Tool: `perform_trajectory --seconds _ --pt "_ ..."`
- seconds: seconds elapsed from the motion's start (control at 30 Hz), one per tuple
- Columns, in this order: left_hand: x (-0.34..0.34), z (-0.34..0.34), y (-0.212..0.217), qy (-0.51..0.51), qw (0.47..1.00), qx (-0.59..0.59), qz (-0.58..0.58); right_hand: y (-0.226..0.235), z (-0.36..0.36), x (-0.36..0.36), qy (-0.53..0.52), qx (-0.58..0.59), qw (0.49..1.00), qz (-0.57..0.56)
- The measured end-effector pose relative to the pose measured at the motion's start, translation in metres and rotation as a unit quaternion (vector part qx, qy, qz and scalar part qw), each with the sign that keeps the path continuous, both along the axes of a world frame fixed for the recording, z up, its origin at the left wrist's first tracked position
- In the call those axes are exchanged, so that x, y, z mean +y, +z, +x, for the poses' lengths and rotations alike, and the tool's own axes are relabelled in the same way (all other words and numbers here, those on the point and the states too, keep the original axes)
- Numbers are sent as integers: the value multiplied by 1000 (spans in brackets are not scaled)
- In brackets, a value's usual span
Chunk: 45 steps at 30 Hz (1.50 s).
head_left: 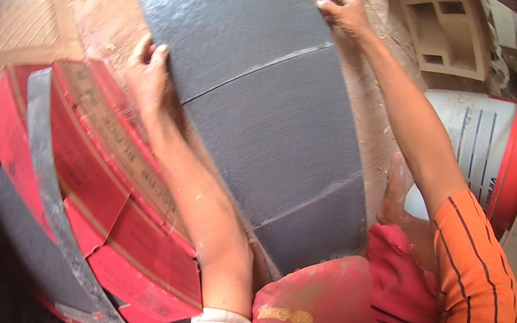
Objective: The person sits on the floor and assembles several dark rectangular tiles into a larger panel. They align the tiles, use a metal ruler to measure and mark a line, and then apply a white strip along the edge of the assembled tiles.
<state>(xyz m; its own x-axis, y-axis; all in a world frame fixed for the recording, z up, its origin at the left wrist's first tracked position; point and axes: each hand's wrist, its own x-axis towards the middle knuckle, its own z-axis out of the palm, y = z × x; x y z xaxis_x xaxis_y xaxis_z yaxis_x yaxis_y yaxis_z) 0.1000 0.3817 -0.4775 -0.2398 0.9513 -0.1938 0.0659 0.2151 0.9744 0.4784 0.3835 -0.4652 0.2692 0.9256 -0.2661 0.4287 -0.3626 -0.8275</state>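
Note:
A row of dark grey tiles (285,116) runs away from me along the dusty floor, with thin pale joints between them. My left hand (149,74) is at the left edge of the far tile (230,24), its fingers curled and thumb against the side. At that tile's right edge, my right hand (345,12) has its fingers bent around the rim. Both hands grip the far tile by its opposite edges; the fingertips under it are hidden. The far tile's near edge meets the joint of the middle tile.
To my left stands a red cardboard box (110,205) with dark tiles and a grey strip (47,147). On the right are a white bucket (472,141) with a red rim and a beige moulded tray (448,37). A bare foot (395,190) is beside the tile row.

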Motion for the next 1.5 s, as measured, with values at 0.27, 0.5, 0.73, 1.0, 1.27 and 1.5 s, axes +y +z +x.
perform_trajectory --seconds 0.27,0.5,0.73,1.0,1.27,1.5 --pt "-5 7 0 57 995 84 1 64 -7 18 113 -101 983 -108" --pt "-8 32 -1 47 978 196 50 190 6 42 358 -230 892 -154" --pt "-54 153 119 -156 979 66 115 433 -19 -83 390 -298 863 -119" --pt "-175 262 283 -615 762 -203 1 492 164 -307 -14 -469 881 -58" --pt "-255 313 340 -697 611 -340 -160 394 279 -495 -278 -334 895 -101" --pt "-259 315 340 -660 669 -336 -65 384 252 -491 -446 -408 793 -79"
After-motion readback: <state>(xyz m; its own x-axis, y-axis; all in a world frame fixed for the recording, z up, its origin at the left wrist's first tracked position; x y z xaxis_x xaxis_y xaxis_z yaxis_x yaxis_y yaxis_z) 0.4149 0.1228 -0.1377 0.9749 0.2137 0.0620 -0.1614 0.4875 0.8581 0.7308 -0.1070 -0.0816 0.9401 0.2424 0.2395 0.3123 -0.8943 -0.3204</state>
